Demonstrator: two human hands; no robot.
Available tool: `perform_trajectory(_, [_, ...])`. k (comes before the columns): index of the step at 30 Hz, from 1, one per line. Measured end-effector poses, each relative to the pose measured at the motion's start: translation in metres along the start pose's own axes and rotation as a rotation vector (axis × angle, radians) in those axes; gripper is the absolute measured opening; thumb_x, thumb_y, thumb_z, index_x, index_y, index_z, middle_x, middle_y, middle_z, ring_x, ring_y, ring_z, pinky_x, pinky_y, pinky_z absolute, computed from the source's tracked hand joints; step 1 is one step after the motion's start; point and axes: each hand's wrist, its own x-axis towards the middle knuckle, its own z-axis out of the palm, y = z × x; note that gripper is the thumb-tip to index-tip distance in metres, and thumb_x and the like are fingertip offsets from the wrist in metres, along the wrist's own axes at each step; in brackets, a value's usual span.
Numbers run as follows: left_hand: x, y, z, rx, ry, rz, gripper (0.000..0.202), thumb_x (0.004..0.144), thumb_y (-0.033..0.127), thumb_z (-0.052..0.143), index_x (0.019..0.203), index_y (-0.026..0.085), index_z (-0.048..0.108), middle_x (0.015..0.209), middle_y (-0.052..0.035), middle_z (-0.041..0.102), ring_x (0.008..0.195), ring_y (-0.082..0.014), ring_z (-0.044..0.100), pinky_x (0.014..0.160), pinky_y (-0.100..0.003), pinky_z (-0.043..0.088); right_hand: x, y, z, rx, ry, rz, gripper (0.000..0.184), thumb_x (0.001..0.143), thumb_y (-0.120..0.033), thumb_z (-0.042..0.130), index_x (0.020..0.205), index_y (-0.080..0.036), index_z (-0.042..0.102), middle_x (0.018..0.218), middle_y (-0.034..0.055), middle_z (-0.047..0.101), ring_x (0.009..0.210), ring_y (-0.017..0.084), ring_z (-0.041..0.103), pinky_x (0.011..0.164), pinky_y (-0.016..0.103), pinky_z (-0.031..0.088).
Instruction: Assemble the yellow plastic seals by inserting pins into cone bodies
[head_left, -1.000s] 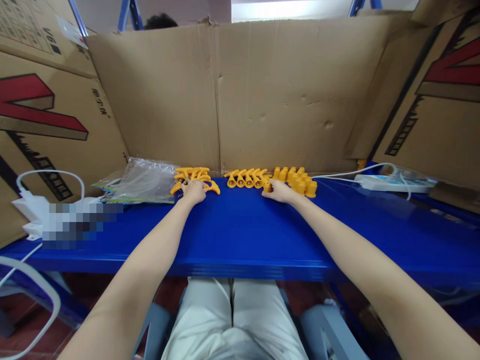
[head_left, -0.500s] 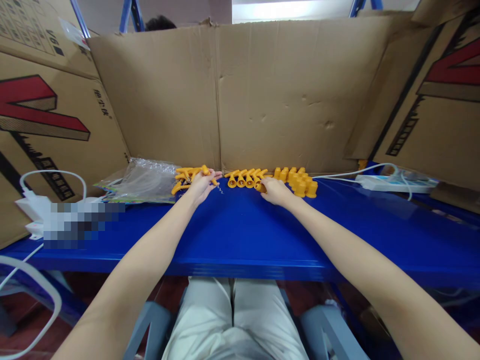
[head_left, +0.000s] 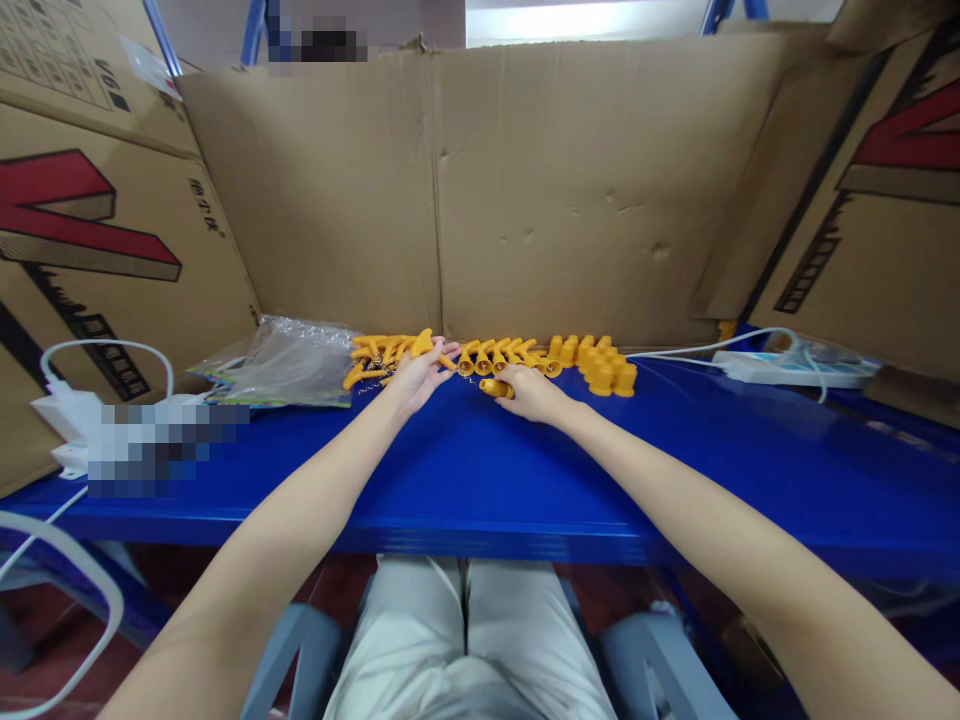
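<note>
My left hand (head_left: 420,378) pinches a yellow T-handled corkscrew (head_left: 424,343), whose thin metal spiral points right, toward my other hand. My right hand (head_left: 531,392) is closed around a yellow cup-shaped sleeve (head_left: 492,387), narrow end facing left, just above the blue table. A small gap separates the spiral from the sleeve. Behind my hands lies a row of yellow corkscrews with bell-shaped sleeves (head_left: 482,366), open ends toward me. Loose T-handled corkscrews (head_left: 367,348) are heaped beside my left hand. To the right, several yellow sleeves (head_left: 601,375) stand grouped.
Clear plastic bags (head_left: 292,365) lie at the left of the blue table (head_left: 480,470). A cardboard panel (head_left: 570,190) walls off the back, with printed cartons (head_left: 97,230) on either side. White power strips (head_left: 795,367) and cables sit at both ends.
My right hand has moved left and slightly toward me with the sleeve, uncovering the right end of the row. My left hand, holding the corkscrew, has shifted a little right.
</note>
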Motion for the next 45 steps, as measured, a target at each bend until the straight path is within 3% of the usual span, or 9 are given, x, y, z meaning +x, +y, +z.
perform_trajectory(6, [-0.005,0.002,0.006,-0.083,0.029,-0.028,0.012,0.088,0.008,0.049,0.093,0.018,0.055,0.089,-0.0057,0.068,0.102,-0.0161,0.064,0.098,-0.039,0.045,0.001,-0.001,0.002,0.032,0.004,0.006,0.022,0.081,-0.018,0.06,0.1,-0.01,0.067,0.104,0.0148,0.066,0.099,0.026,0.062,0.083,0.033,0.044])
perform_trajectory(15, [-0.006,-0.006,0.007,-0.038,-0.056,-0.034,0.021,0.09,0.01,0.048,0.107,0.019,0.056,0.099,-0.0073,0.067,0.104,-0.0159,0.063,0.095,-0.037,0.048,0.002,-0.002,0.005,0.089,0.059,-0.011,0.021,0.08,-0.02,0.061,0.098,-0.011,0.068,0.101,0.0138,0.066,0.092,0.023,0.062,0.081,0.032,0.045])
perform_trajectory(20, [-0.014,0.0,0.007,0.092,-0.176,-0.199,0.03,0.081,0.006,0.06,0.108,0.018,0.057,0.101,-0.0084,0.068,0.095,-0.015,0.065,0.094,-0.038,0.048,0.003,-0.002,0.007,0.141,0.101,-0.017,0.018,0.078,-0.018,0.06,0.094,-0.012,0.068,0.096,0.0123,0.066,0.086,0.021,0.062,0.077,0.031,0.046])
perform_trajectory(24, [-0.015,0.009,0.005,0.141,-0.209,-0.295,0.027,0.083,0.018,0.064,0.109,0.016,0.057,0.097,-0.0097,0.067,0.086,-0.0167,0.066,0.085,-0.036,0.053,0.005,0.006,0.01,0.173,0.158,-0.02,0.019,0.076,-0.016,0.062,0.094,-0.012,0.068,0.097,0.013,0.067,0.088,0.022,0.062,0.079,0.032,0.046])
perform_trajectory(27, [-0.013,0.007,0.005,0.269,-0.167,-0.334,0.045,0.083,0.018,0.062,0.125,0.016,0.047,0.098,-0.0112,0.066,0.076,-0.0177,0.068,0.07,-0.031,0.055,0.006,0.015,0.013,0.175,0.186,-0.009,0.023,0.075,-0.015,0.063,0.097,-0.013,0.068,0.099,0.0123,0.068,0.09,0.022,0.063,0.082,0.032,0.047])
perform_trajectory(31, [-0.014,-0.004,0.003,0.638,-0.109,-0.215,0.081,0.079,0.006,0.058,0.146,0.02,0.015,0.103,-0.0124,0.064,0.062,-0.0132,0.066,0.055,-0.023,0.047,0.006,0.022,0.016,0.177,0.202,-0.007,0.025,0.076,-0.016,0.064,0.1,-0.014,0.068,0.099,0.0113,0.068,0.093,0.023,0.063,0.085,0.033,0.047])
perform_trajectory(33, [-0.015,-0.008,0.0,0.935,-0.146,-0.103,0.084,0.078,0.005,0.054,0.149,0.02,0.011,0.103,-0.0119,0.064,0.057,-0.0116,0.063,0.056,-0.023,0.046,0.006,0.024,0.016,0.187,0.198,-0.013,0.025,0.076,-0.016,0.063,0.101,-0.014,0.068,0.099,0.0114,0.067,0.095,0.023,0.062,0.086,0.034,0.046])
perform_trajectory(38, [-0.011,-0.008,-0.01,1.567,-0.181,0.171,0.059,0.08,0.022,0.054,0.137,0.017,0.041,0.092,-0.0091,0.067,0.077,-0.022,0.065,0.074,-0.032,0.047,0.007,0.027,0.017,0.221,0.199,-0.044,0.026,0.077,-0.017,0.065,0.103,-0.014,0.068,0.101,0.0116,0.065,0.095,0.022,0.062,0.089,0.036,0.046])
perform_trajectory(45, [-0.007,-0.004,-0.016,1.704,-0.179,0.277,0.043,0.075,0.03,0.055,0.117,0.02,0.048,0.079,-0.0051,0.063,0.08,-0.0254,0.062,0.07,-0.032,0.044,0.005,0.028,0.016,0.256,0.194,-0.084,0.03,0.08,-0.017,0.063,0.109,-0.015,0.066,0.107,0.0124,0.065,0.102,0.023,0.06,0.093,0.04,0.045])
